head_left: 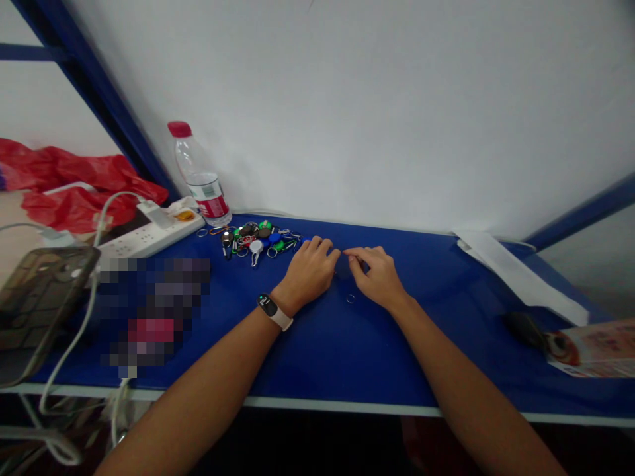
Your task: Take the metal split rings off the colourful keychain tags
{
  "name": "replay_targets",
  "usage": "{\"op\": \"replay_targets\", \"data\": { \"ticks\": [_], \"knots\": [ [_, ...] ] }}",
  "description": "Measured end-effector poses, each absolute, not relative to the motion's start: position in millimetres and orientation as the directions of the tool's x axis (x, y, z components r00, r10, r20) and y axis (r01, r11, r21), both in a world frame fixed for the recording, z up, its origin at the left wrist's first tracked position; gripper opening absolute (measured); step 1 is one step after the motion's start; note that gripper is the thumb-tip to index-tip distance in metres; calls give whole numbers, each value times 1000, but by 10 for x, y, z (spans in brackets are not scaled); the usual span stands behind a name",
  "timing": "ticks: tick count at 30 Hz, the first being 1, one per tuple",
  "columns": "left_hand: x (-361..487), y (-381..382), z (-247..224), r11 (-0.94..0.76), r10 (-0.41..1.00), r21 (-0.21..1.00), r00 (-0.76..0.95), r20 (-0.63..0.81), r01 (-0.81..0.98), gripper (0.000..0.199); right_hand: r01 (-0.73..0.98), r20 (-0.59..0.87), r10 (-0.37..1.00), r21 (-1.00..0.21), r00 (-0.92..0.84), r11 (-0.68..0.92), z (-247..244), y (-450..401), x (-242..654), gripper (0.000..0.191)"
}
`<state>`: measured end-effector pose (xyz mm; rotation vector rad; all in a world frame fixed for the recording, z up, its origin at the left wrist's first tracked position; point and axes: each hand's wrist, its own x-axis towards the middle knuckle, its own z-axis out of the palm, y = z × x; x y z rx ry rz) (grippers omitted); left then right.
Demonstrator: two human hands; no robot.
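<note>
Metal ring [350, 299] in the head view is lying on the blue bench [327, 363], just below the gap between the two hands. It is sitting toward 4 o'clock from the left hand [311, 272] and between 7 and 8 o'clock from the right hand [376, 274], which is the nearer. Being round, it is showing no long axis and pointing no particular way.

The left hand is turning its back to the camera, fingers bent and close together; its grip is hidden, so I cannot tell what it is holding. The right hand is reaching its index finger and thumb toward 9 o'clock, their tips almost meeting the left hand's. A dark patch [343, 267] is showing there, too dim to tell a held piece from shadow.

Toward 10 o'clock from the left hand, a pile of coloured key reels [265, 233] is spreading with its long axis running roughly from 9 to 3 o'clock. At its near edge a white key reel [256, 246] is pointing its clip toward 6 o'clock.
</note>
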<state>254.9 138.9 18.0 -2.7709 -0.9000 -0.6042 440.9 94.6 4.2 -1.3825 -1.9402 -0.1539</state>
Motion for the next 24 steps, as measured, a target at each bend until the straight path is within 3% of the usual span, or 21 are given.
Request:
{"op": "replay_targets", "data": {
  "ticks": [9, 14, 16, 19, 21, 24],
  "knots": [
    [2545, 1382, 194, -796, 539, -32, 732, 418, 604, 19, 856, 612, 778, -321, -140, 406, 35, 954, 4412, 24],
    [2528, 1397, 189, -802, 546, 29, 712, 441, 597, 18, 843, 611, 771, -308, -178, 440, 28, 956, 4412, 23],
    [2497, 1440, 183, -800, 567, 144, 656, 497, 583, 20, 837, 615, 767, -310, -185, 450, 29, 953, 4413, 23],
    [2432, 1548, 175, -738, 672, 476, 450, 588, 479, 19, 839, 601, 783, -335, -160, 429, 33, 950, 4416, 23],
    [2391, 1628, 164, -628, 778, 706, 270, 567, 328, 19, 841, 591, 794, -351, -141, 412, 34, 949, 4417, 24],
    [2370, 1707, 130, -467, 879, 883, 140, 457, 51, 23, 838, 597, 792, -362, -129, 409, 30, 951, 4415, 24]
  ]
}}
